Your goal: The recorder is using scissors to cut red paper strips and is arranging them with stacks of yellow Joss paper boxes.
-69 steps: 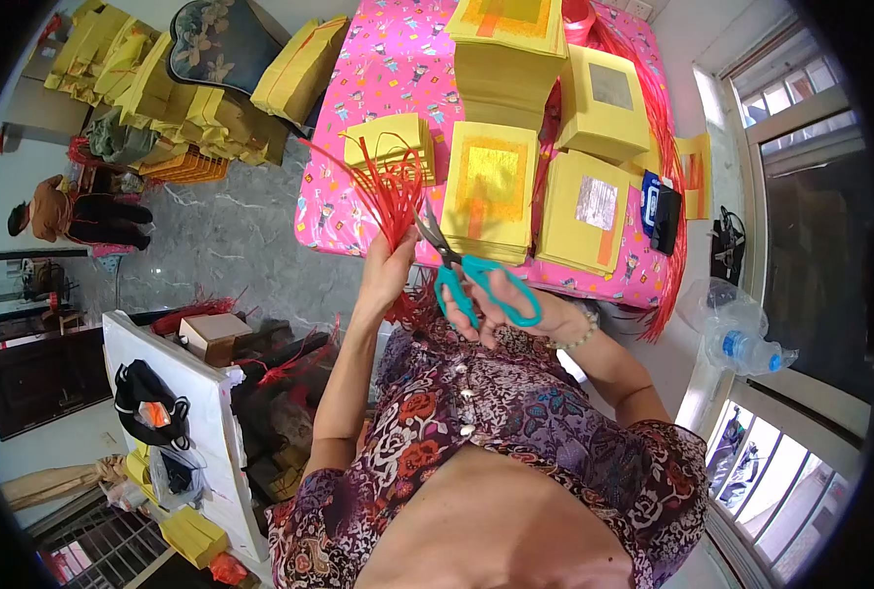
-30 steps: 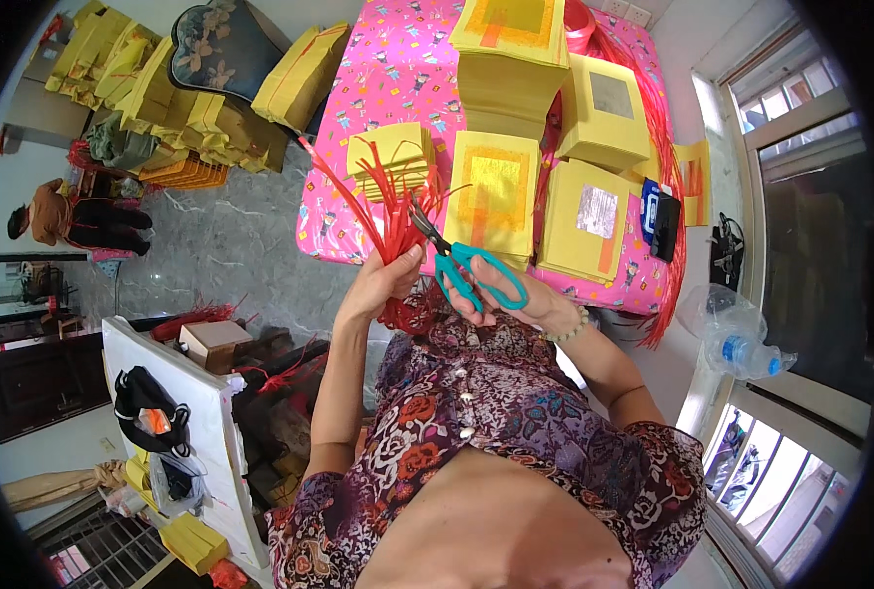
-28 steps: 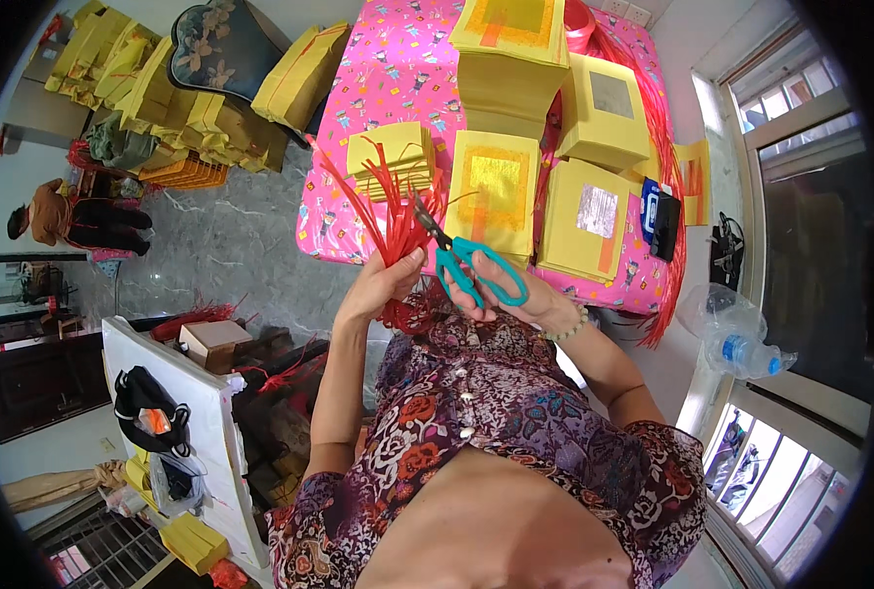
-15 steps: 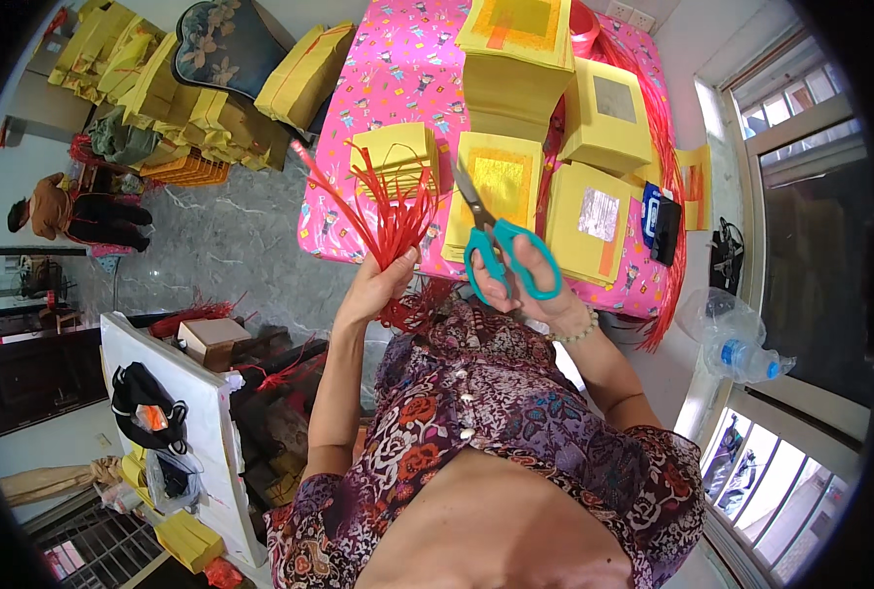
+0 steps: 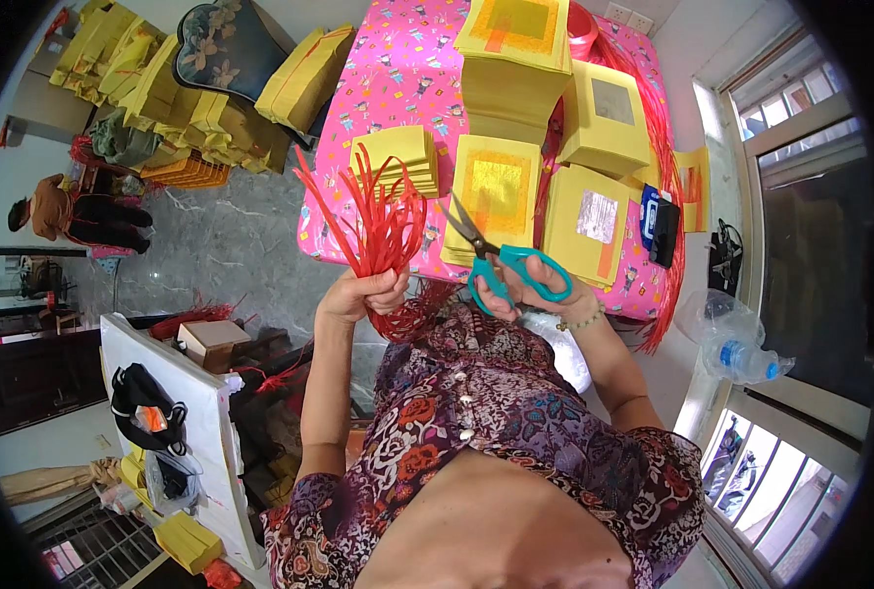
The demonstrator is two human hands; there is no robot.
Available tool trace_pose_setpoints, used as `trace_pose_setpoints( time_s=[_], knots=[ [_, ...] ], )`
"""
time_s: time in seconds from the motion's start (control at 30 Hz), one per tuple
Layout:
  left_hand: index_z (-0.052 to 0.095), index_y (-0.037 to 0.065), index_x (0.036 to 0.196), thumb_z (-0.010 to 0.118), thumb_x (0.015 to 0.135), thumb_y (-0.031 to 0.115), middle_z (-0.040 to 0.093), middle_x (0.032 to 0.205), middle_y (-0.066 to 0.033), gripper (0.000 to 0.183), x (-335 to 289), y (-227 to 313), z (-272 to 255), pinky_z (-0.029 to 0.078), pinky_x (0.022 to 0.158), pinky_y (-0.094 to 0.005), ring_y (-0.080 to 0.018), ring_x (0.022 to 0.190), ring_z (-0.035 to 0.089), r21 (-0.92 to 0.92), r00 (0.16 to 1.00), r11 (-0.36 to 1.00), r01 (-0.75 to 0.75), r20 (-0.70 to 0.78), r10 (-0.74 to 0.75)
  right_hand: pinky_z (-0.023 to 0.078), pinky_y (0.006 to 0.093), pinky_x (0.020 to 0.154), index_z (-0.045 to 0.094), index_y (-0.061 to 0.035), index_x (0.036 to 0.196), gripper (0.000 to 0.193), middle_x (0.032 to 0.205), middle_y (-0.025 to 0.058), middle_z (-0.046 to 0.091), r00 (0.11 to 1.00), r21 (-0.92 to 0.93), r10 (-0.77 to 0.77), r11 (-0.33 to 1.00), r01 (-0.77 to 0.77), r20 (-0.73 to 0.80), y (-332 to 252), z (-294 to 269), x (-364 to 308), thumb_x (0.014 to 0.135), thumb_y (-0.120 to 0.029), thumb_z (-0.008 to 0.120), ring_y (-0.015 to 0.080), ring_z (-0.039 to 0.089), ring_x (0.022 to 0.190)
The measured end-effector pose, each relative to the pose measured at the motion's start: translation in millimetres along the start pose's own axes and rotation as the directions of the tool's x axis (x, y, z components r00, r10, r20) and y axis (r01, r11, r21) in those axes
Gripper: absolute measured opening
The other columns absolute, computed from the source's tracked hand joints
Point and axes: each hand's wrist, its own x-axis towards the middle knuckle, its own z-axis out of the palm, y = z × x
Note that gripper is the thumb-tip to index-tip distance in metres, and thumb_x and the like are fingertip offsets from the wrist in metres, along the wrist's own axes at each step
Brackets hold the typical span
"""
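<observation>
My left hand (image 5: pixel 366 294) is closed around a bundle of red plastic strips (image 5: pixel 390 221), whose loose ends fan upward over the near edge of the pink table, with more strips hanging below the fist. In my right hand (image 5: pixel 535 291) is a pair of scissors (image 5: pixel 494 260) with teal handles, fingers through the loops. The blades are slightly parted and point up and left, apart from the strips. Behind the bundle lies a low stack of yellow paper (image 5: pixel 407 157). A stack with a gold square (image 5: pixel 499 187) stands just beyond the scissors.
The pink patterned table (image 5: pixel 397 59) also bears a tall yellow paper stack (image 5: pixel 515 79), a stack with a silver square (image 5: pixel 586 221) and long red strips (image 5: pixel 653 108) along its right edge. A white board-like top (image 5: pixel 177 432) is at left. Another person (image 5: pixel 74 211) is far left.
My left hand has shifted slightly left and down, its fingers now wrapped further around the red strips. My right hand has moved a little right and down with the scissors.
</observation>
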Motion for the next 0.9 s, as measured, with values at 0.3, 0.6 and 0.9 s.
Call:
trace_pose_setpoints(
  time_s=[0.3,0.6,0.9],
  knots=[
    [0.046,0.003,0.077,0.062,0.085,0.03,0.033,0.05,0.0051,0.032,6,3,6,0.017,0.038,-0.0222,-0.0037,0.039,0.025,0.003,0.993,0.998,0.063,0.099,-0.063,0.035,0.0199,0.06,0.045,-0.0028,0.114,0.073,0.082,0.0002,0.049,0.995,-0.058,0.097,0.994,-0.096,0.014,-7,0,9,0.081,-0.069,0.044,0.0084,0.044,0.071],
    [0.047,-0.002,0.091,0.063,0.083,0.022,0.035,0.052,0.0034,0.03,5,-2,6,0.019,0.037,-0.0226,-0.0048,0.039,0.028,-0.043,0.976,0.984,0.171,0.145,-0.164,0.036,0.021,0.059,0.04,0.0007,0.12,0.081,0.094,0.0041,0.048,0.989,-0.129,0.104,0.985,-0.118,-0.107,-23,-1,5,0.076,-0.064,0.058,0.0099,0.045,0.076],
    [0.047,-0.002,0.091,0.062,0.084,0.021,0.035,0.052,0.0038,0.028,7,-2,2,0.02,0.037,-0.022,-0.0046,0.039,0.028,-0.05,0.957,0.971,0.232,0.193,-0.219,0.033,0.0143,0.054,0.044,-0.0021,0.102,0.076,0.079,-0.0017,0.044,0.995,-0.141,0.025,0.989,-0.038,-0.096,-24,3,10,0.065,-0.064,0.07,0.0025,0.042,0.062]
  ],
)
